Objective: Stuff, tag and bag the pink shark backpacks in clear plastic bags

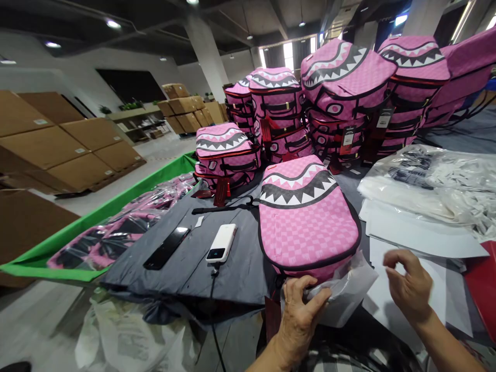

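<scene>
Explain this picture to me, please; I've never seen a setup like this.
There is no machine: a person works with two bare hands. The one picture comes from a head-worn camera looking forward and down. The left hand holds thin plastic at the near end of a pink backpack. The right hand, curled, hovers by white paper; nothing shows in its fingers. On the grey-covered table also lie a phone, a white power bank and stacked backpacks.

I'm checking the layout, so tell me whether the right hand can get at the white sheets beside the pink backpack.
Probably yes: the right hand is close to the white sheets, with nothing visible in its grasp; their near part lies uncovered, and the plastic bag sits farther back.
</scene>
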`<state>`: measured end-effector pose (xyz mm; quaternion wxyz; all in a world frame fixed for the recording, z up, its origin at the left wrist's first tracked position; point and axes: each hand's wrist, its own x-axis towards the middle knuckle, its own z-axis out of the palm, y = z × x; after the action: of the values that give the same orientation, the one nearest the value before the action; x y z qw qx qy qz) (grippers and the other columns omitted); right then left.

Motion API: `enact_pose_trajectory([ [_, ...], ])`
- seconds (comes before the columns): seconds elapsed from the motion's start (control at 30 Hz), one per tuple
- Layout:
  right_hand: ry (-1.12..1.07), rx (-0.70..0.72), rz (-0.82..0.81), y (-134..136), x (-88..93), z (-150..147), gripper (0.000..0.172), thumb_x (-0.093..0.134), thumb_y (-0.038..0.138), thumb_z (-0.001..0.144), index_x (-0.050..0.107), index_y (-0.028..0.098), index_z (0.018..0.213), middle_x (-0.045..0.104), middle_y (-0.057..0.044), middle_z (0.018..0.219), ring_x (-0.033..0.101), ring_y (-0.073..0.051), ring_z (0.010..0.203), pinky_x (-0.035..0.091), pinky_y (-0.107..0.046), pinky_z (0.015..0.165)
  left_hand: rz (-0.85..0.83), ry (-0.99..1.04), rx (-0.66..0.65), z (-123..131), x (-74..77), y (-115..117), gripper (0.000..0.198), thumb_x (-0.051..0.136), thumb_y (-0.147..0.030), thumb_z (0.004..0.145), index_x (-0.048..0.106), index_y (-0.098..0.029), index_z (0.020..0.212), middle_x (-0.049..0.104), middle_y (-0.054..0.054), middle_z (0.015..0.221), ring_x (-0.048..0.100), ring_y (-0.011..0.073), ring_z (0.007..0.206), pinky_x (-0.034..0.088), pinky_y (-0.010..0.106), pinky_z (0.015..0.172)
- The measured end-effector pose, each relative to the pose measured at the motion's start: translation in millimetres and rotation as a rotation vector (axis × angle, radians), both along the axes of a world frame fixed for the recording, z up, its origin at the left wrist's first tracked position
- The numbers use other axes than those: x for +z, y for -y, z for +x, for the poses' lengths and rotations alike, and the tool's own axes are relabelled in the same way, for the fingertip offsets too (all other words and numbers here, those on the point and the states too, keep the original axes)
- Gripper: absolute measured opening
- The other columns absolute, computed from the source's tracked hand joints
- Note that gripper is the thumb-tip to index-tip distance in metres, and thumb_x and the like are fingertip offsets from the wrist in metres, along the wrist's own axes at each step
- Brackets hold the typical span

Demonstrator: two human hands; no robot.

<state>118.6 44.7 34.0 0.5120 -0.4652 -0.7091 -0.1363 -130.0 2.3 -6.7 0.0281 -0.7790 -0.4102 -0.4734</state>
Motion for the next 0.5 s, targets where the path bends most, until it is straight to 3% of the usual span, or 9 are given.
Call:
enact_pose_trajectory([
  [0.1, 0.18, 0.083, -0.018, 23, 4.1, -9, 0.01, 0.049, 0.02, 0.102, 0.058, 0.017, 0.105, 0.064, -0.007, 0.089, 0.065, -0.016, 0.082, 0.055, -0.026, 0.074, -0.026, -0.006, -0.016, 0, 9.9, 1, 0.017, 0.059, -0.023, 0.098, 0.071, -0.026, 0.109, 0.054, 0.007, 0.106, 0.048, 0.0189, 0.099, 0.042, 0.032, 0.085],
  [0.2, 0.364, 0.209, -0.048, 26, 2.9, -22, 0.021, 0.052, 0.014, 0.097, 0.061, 0.015, 0.116, 0.066, -0.011, 0.108, 0.064, -0.022, 0.103, 0.057, -0.034, 0.088, -0.048, -0.024, -0.021, 0, 15.6, 1, 0.015, 0.058, -0.024, 0.099, 0.071, -0.025, 0.105, 0.056, 0.005, 0.097, 0.047, 0.0178, 0.091, 0.036, 0.032, 0.081],
  [0.3, 0.468, 0.32, -0.029, 15, 2.0, -25, 0.018, 0.05, 0.012, 0.093, 0.063, 0.014, 0.106, 0.066, -0.011, 0.104, 0.062, -0.023, 0.103, 0.056, -0.036, 0.089, -0.069, -0.093, -0.045, -2, 17.0, 3, 0.014, 0.057, -0.025, 0.1, 0.07, -0.026, 0.103, 0.057, 0.002, 0.086, 0.048, 0.0163, 0.083, 0.032, 0.032, 0.075],
  [0.37, 0.509, 0.383, -0.012, 6, 2.9, -20, 0.016, 0.05, 0.016, 0.092, 0.063, 0.014, 0.102, 0.066, -0.011, 0.101, 0.061, -0.024, 0.1, 0.055, -0.037, 0.087, -0.099, -0.135, -0.076, -3, 17.0, 4, 0.018, 0.054, -0.024, 0.101, 0.068, -0.026, 0.113, 0.059, 0.0, 0.085, 0.05, 0.0153, 0.081, 0.033, 0.032, 0.075],
  [0.5, 0.598, 0.505, -0.02, -8, 4.3, -8, 0.021, 0.047, 0.031, 0.099, 0.059, 0.016, 0.09, 0.064, -0.009, 0.091, 0.059, -0.022, 0.089, 0.05, -0.036, 0.079, -0.14, -0.142, -0.077, -8, 17.0, 3, 0.033, 0.048, -0.025, 0.103, 0.054, -0.013, 0.134, 0.064, 0.007, 0.1, 0.058, 0.0163, 0.092, 0.043, 0.032, 0.084],
])
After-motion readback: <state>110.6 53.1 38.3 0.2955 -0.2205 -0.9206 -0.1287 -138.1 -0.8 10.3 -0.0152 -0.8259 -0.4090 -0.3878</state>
